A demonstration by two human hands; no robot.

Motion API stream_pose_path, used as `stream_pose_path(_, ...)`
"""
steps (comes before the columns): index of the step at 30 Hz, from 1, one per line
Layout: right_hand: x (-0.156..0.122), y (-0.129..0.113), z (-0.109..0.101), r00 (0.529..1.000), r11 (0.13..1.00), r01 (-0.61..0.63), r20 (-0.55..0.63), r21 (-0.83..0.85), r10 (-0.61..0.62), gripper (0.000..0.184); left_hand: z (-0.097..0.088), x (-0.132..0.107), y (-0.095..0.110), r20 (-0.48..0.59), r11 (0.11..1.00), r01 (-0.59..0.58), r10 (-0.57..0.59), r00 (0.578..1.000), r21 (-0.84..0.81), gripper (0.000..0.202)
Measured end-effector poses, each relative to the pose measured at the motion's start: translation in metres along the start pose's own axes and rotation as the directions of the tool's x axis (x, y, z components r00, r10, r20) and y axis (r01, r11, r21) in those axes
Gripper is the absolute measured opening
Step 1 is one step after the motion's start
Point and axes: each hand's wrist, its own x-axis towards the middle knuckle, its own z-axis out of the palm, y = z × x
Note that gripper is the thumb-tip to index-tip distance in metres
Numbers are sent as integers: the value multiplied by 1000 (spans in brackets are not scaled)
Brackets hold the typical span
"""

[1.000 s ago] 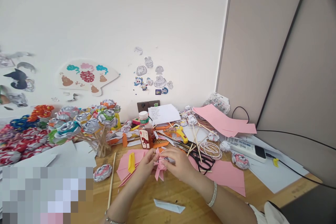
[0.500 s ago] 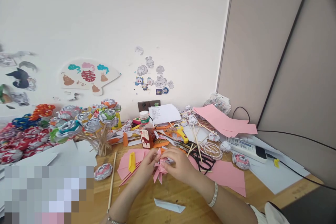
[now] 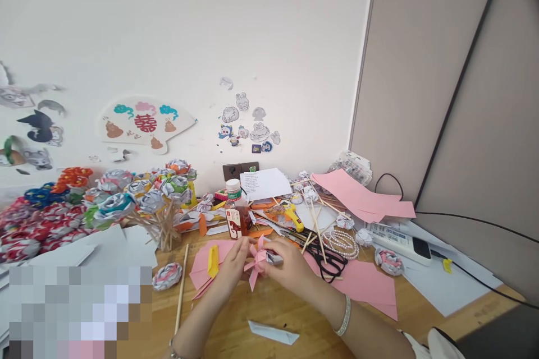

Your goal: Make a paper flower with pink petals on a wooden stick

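Note:
Over the wooden table, a pink folded-paper flower (image 3: 258, 259) with pointed petals is held between my two hands. My right hand (image 3: 286, 261) grips it from the right, thumb on its side, with a bit of white or grey folded paper showing by the fingers. From the left, my left hand (image 3: 234, 259) closes on the petals, its fingertips partly hidden. A folded pale strip of paper (image 3: 273, 332) lies just in front. Beside my left hand a yellow folded strip (image 3: 213, 261) rests on pink paper sheets (image 3: 197, 269).
A drink bottle (image 3: 236, 210) stands behind my hands. Black scissors (image 3: 332, 263), a beaded string (image 3: 343, 244) and a yellow glue gun (image 3: 295, 217) lie to the right. Paper flowers on sticks (image 3: 162, 227) stand at left. A power strip (image 3: 398, 241) sits at right.
The pink flower has turned so its petals spread more toward me. My left fingers have shifted from its centre to its left side. The view has shifted slightly.

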Motion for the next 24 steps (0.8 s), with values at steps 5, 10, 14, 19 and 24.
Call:
stream_pose_path(5, 1, 3, 0, 999, 999, -44, -28, 12, 45, 17, -4, 3, 0, 81, 998, -45, 41, 996, 42, 42)
stream_pose_path(10, 0, -3, -7, 988, 988, 130, 96, -87, -122, 24, -7, 5, -6, 114, 1000, -23, 24, 993, -10, 42)
stream_pose_path(14, 0, -4, -10, 953, 956, 268, 183, -124, -243, 20, -7, 6, -9, 146, 1000, -11, 14, 989, -23, 40)
stream_pose_path(19, 0, -2, -7, 943, 947, 298, 188, -117, -273, 19, -7, 9, -11, 96, 995, -100, 98, 991, 15, 39)
stream_pose_path(24, -1, 1, -6, 947, 955, 286, 178, -82, -268, 13, -5, 8, -13, 80, 996, -22, 29, 996, -83, 40)
